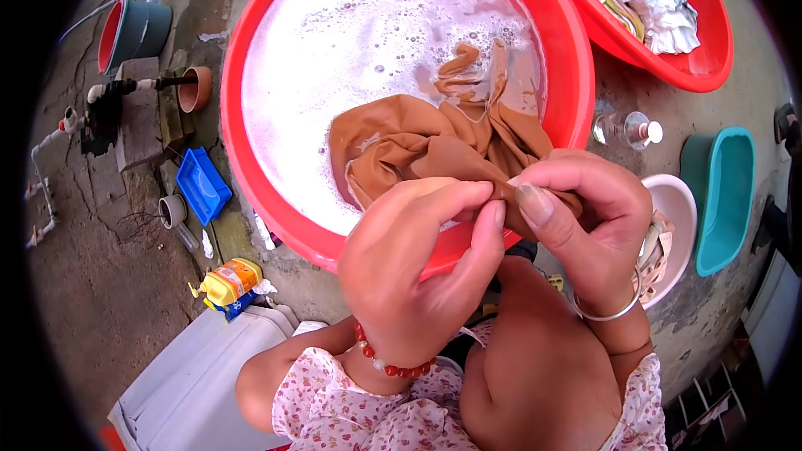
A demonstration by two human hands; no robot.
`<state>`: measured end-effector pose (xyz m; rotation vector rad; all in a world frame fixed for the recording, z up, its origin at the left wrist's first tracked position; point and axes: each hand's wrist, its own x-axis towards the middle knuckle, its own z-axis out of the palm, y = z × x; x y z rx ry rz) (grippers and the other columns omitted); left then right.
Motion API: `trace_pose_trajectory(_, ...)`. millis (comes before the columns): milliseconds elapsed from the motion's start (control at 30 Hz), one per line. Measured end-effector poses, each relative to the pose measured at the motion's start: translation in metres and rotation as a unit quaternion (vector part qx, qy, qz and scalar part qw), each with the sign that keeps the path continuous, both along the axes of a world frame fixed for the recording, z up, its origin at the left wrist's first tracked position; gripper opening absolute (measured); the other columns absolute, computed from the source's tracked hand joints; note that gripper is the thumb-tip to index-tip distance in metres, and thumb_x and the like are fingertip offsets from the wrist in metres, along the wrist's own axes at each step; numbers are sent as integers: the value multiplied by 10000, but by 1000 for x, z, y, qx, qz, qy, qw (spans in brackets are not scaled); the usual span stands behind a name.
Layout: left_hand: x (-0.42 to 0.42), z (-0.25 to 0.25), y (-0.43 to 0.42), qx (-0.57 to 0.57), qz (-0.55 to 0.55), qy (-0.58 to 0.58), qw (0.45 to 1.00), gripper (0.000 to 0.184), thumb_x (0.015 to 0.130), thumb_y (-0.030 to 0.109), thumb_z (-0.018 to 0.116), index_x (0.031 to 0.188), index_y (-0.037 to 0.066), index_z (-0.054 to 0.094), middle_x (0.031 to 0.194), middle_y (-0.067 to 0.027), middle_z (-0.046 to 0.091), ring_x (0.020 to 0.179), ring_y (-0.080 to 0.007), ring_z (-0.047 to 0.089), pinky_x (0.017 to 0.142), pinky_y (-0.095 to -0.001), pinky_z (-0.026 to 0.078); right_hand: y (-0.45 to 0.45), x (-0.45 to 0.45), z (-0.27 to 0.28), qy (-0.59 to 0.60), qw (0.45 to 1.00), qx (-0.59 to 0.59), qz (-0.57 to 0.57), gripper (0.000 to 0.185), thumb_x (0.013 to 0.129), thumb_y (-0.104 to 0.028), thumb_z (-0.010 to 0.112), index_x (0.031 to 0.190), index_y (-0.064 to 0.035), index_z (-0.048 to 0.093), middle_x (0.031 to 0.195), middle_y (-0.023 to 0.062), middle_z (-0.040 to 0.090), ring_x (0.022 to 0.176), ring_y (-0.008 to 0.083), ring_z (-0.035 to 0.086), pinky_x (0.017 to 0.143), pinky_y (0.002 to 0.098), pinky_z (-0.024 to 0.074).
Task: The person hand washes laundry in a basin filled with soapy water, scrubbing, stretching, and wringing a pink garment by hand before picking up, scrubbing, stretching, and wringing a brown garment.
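A brown cloth garment lies partly in soapy water in a large red basin; its exact kind is hard to make out. Above the basin's near rim, my left hand, with a red bead bracelet at the wrist, pinches an edge of the cloth between thumb and forefinger. Right beside it my right hand, wearing a silver bangle, grips the same edge, thumb on top. The rest of the garment trails from my fingers into the white foam.
At upper right, another red basin holds light-coloured laundry. A clear bottle, a white bowl with cloth and a teal tub stand at right. A blue basket and a yellow bottle lie left.
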<state>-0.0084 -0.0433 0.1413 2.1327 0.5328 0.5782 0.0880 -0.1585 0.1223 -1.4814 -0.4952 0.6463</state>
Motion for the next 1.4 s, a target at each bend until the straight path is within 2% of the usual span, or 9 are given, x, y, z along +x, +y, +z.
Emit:
trace_pose_trajectory(33,0,2,-2,-13,14,6,1000,186,655,-95,679,830,-43,643,752,-105,642,642,-135,593,584,-224,468,1,0,-2,-67,998,16,4,93,781,-35,639,834,41,637,702,102,624,604,145,582,537,234,430)
trace_pose_trajectory(133,-1,3,-1,-21,22,13,999,174,659,-91,678,825,-52,643,754,-109,651,632,-132,603,583,-226,474,4,1,-2,-116,993,19,10,80,772,-24,635,820,40,631,671,111,611,561,172,569,508,251,418)
trace_pose_trajectory(400,-2,4,-2,-23,18,15,999,136,671,-80,665,804,-56,644,744,-116,654,631,-143,614,588,-233,482,3,0,5,-172,984,-15,35,75,742,2,640,808,32,623,633,102,577,510,189,543,455,274,399)
trace_pose_trajectory(500,-1,3,-1,14,18,22,999,137,650,-79,658,782,-52,637,724,-117,647,619,-172,616,588,-251,484,5,0,4,-228,972,-4,49,94,721,20,640,813,25,620,629,100,570,503,210,538,448,289,401)
trace_pose_trajectory(567,-2,2,1,86,1,18,996,151,616,-80,654,761,-46,626,701,-116,634,607,-203,614,581,-271,483,5,0,2,-262,964,4,56,107,711,28,639,816,21,619,631,100,568,501,220,535,447,297,403)
trace_pose_trajectory(667,-3,4,0,102,-7,26,994,161,595,-76,647,750,-43,620,684,-115,624,601,-220,613,575,-281,483,6,-1,0,-292,955,14,53,116,706,32,638,819,15,619,636,96,572,505,226,536,449,308,407)
trace_pose_trajectory(1033,-3,1,3,-12,25,15,1000,146,620,-86,616,757,-34,630,700,-101,640,624,-160,614,589,-246,477,3,2,5,-166,984,-12,57,69,746,5,639,807,32,622,626,101,563,501,186,537,446,269,392)
trace_pose_trajectory(1267,-3,3,4,-29,9,23,999,138,642,-93,624,768,-36,636,711,-103,647,638,-152,616,597,-240,476,4,0,3,-171,984,-7,43,61,750,5,637,801,35,619,621,103,565,498,185,536,446,266,392)
trace_pose_trajectory(1400,-3,1,2,-18,17,23,999,138,637,-88,634,765,-36,634,706,-101,644,633,-152,610,594,-244,475,6,-2,2,-232,972,-7,44,74,731,17,637,801,29,618,627,101,565,497,199,533,448,280,397)
